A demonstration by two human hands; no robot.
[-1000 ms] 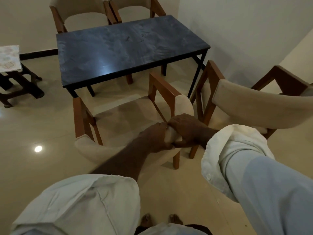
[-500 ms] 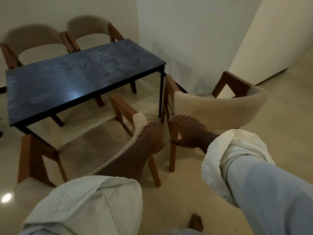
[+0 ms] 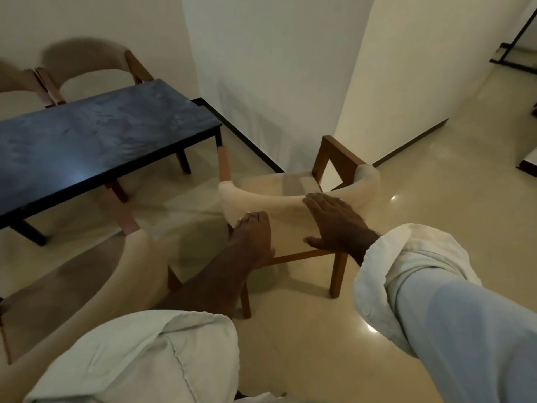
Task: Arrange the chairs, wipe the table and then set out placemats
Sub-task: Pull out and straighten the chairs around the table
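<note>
Right hand [image 3: 337, 225]: spread flat with straight fingers, palm down on the cream backrest [image 3: 276, 205] of the chair [image 3: 345, 157].
Left hand [image 3: 252, 237]: fingertips against the backrest's lower left edge; I cannot tell whether they curl round it.
Hands: apart, both on the one backrest.
Chair: on the floor [image 3: 436, 170] just off the desk's right end, near the wall [image 3: 276, 82] corner; front legs hidden.
Second chair [image 3: 136, 266]: lower left by the desk's near side, heavily blurred, cut by the frame edge.
Desk [image 3: 101, 135]: dark top, left part out of frame.
Far chairs [image 3: 84, 62]: two behind the desk, smeared; the left one cut off.
Sleeves [image 3: 139, 359]: pale, rolled, covering the upper forearms.
</note>
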